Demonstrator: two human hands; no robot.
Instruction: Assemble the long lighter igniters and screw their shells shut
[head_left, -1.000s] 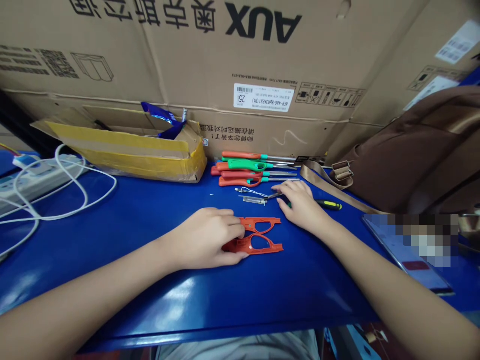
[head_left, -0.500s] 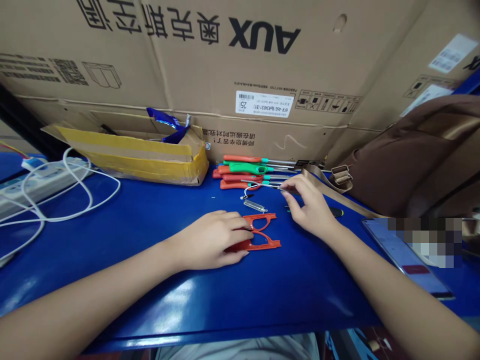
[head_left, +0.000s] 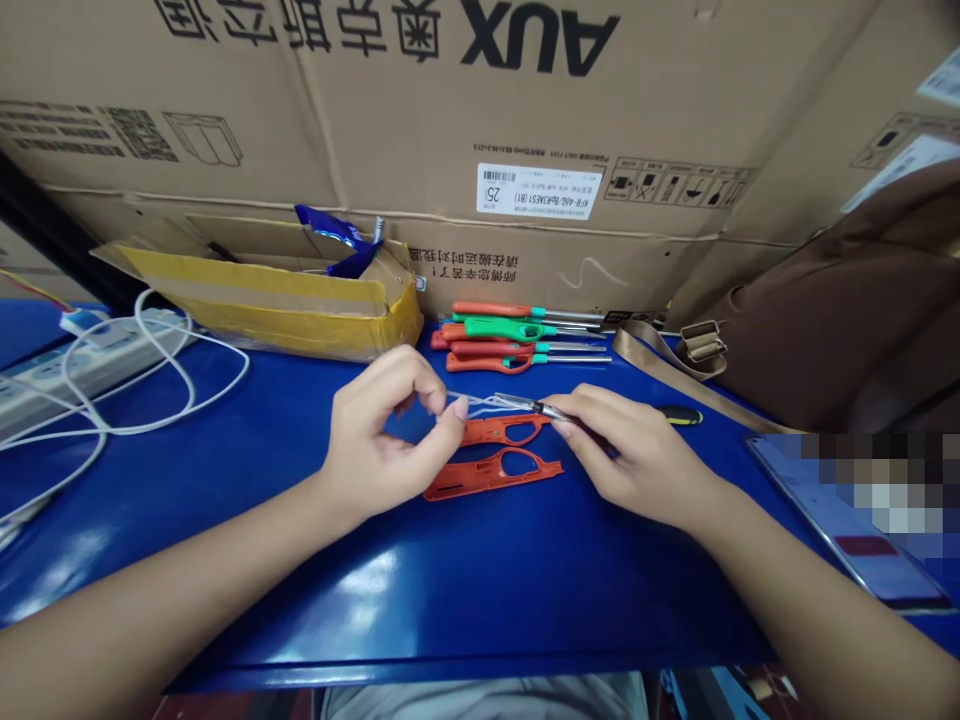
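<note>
My right hand [head_left: 630,450] grips a slim metal lighter tube [head_left: 536,405], which points left. Thin white wires [head_left: 484,402] run from the tube to my left hand [head_left: 394,430], whose thumb and forefinger pinch their end. Just below and between the hands, two orange lighter shell halves lie apart on the blue table: the nearer one [head_left: 491,478] shows its hollow inside, and the farther one [head_left: 499,432] is partly covered by my left hand. Behind my right hand shows the yellow and black handle [head_left: 682,415] of a tool.
Several red, orange and green lighters [head_left: 517,330] are piled at the back. A taped cardboard box [head_left: 300,310] stands back left, near a power strip [head_left: 97,365] with white cables. At right lie a phone [head_left: 847,520], a strap [head_left: 660,365] and a brown bag [head_left: 840,310].
My left hand has lifted off the orange shell halves and taken the white wires. My right hand has brought the metal tube nearer to me. The shell halves now lie farther apart.
</note>
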